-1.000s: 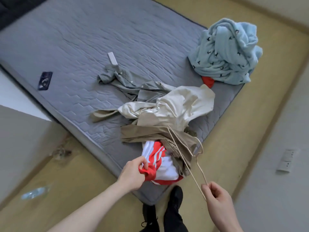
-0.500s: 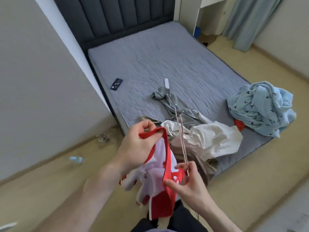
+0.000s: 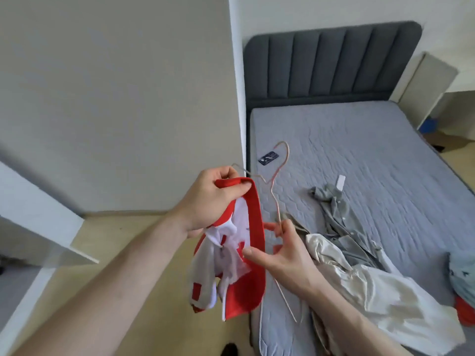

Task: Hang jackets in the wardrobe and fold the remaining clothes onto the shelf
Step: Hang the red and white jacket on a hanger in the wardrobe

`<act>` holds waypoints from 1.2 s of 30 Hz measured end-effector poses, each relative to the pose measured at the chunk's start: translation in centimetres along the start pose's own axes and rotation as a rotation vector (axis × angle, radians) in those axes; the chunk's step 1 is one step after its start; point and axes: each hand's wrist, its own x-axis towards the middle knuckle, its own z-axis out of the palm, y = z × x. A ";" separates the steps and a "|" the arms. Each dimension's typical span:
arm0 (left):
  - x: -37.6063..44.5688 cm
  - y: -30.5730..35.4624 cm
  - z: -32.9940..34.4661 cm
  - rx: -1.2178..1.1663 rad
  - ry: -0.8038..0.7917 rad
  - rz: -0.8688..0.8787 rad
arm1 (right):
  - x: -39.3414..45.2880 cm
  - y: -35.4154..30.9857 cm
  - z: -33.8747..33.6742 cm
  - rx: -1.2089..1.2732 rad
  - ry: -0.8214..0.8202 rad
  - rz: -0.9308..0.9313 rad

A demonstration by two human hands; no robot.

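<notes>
A wall (image 3: 115, 98) fills the upper left of the frame, with tan floor (image 3: 144, 291) below it. A bed (image 3: 359, 155) with a grey quilted mattress takes up the right half, backed by a dark grey padded headboard (image 3: 331, 62) at upper centre.

The bed holds the loose clothes. One cream garment (image 3: 380, 286) lies crumpled at lower right, its near edge hidden behind the right forearm. One grey-green shirt (image 3: 341, 222) stretches above it toward mid-bed. One light blue garment (image 3: 462, 276) shows at the right edge, cut off by the frame, with a bit of red cloth (image 3: 465, 312) just below it.

One red and white jacket (image 3: 239, 265) hangs in the air at centre frame, over the floor just left of the bed. The left hand (image 3: 208, 204) pinches its red collar at the top, fingers clenched on the cloth. Two thin wire hangers (image 3: 272, 199) cross just right of the jacket. The right hand (image 3: 285, 250) grasps them, fingertips pinched on the wire, thumb touching the jacket's red band. One hook rises over the mattress; the other runs behind the left hand.

One dark phone (image 3: 268, 158) and one small white remote (image 3: 340, 182) lie on the mattress, well apart.
</notes>
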 end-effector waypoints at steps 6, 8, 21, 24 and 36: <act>-1.5 -0.5 -3.1 0.223 0.111 0.131 | 4.0 -4.7 1.8 -0.031 -0.043 -0.051; -1.7 -1.8 -5.3 0.307 0.249 0.152 | 4.8 -6.0 1.9 0.150 -0.116 -0.032; -11.4 -18.5 -6.5 0.153 0.574 -0.355 | 5.5 -10.3 8.0 0.339 -0.267 -0.006; -13.5 -21.7 -3.3 -0.026 0.290 -0.506 | 5.0 -10.7 8.4 0.324 -0.263 -0.008; -12.5 -22.6 -3.4 0.009 0.091 -0.306 | 3.0 -11.5 10.1 0.357 -0.256 0.028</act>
